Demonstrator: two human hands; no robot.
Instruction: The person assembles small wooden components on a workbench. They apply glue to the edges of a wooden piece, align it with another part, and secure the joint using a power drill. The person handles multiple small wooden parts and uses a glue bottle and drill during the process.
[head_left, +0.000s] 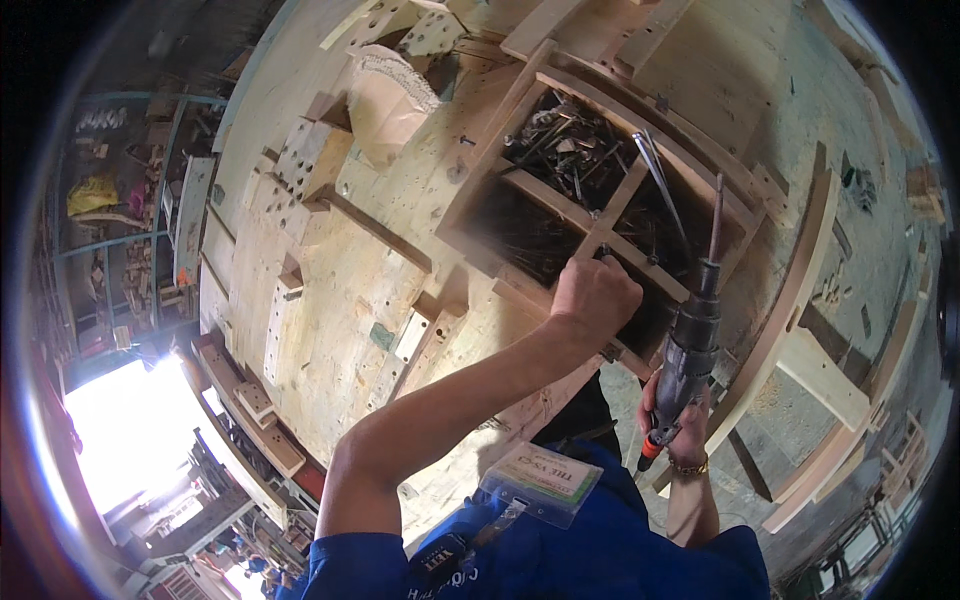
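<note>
My left hand (598, 298) is over the near part of a divided wooden box (560, 208), beside its middle divider. Its fingers are curled closed, and what they hold, if anything, is mostly hidden. My right hand (686, 428), with a watch on the wrist, grips a dark power screwdriver (690, 345) by its lower end, near a red-orange fitting. The screwdriver's long bit (717, 215) points away from me, over the box's right side. Loose screws and bolts (570, 145) fill the far left compartment. Two long metal rods (660, 185) lean in the far right one.
The box stands on a large plywood table (400, 220). Wooden blocks with drilled holes (300, 160) and a torn paper bag (390, 100) lie to the left. Curved wooden pieces (790, 310) stand along the right. Wooden strips (380, 235) stick up from the tabletop.
</note>
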